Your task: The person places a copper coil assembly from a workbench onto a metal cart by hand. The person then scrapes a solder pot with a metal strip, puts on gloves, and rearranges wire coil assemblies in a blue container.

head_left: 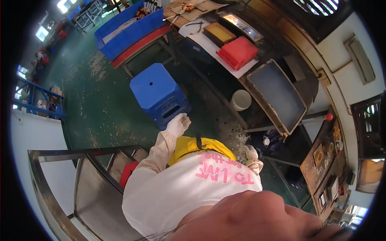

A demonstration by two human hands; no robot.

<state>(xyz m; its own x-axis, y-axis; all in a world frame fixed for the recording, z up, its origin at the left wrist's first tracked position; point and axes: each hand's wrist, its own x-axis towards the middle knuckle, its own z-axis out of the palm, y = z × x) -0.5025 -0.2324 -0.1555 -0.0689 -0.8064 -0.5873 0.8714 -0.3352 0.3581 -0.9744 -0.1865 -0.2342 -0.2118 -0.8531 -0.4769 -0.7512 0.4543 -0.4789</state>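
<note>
My left hand (pixel 178 125), in a white glove, is in front of the near side of a blue plastic stool (pixel 152 86). Its fingers are curled in and no object shows in them. Whether it touches the stool, I cannot tell. The stool has a flat top with a small centre hole and a slot in its side. My right hand (pixel 251 154), also gloved in white, hangs low at my right side, close to the yellow cloth (pixel 189 146) at my waist. Its fingers are too small and partly hidden to read.
A blue bin (pixel 120 34) sits on a red-edged bench ahead. To the right, a workbench bears a red plastic bin (pixel 238 53) and a framed grey tray (pixel 277 92). A white bucket (pixel 241 100) stands beneath it. A metal rack (pixel 100 197) is on my left.
</note>
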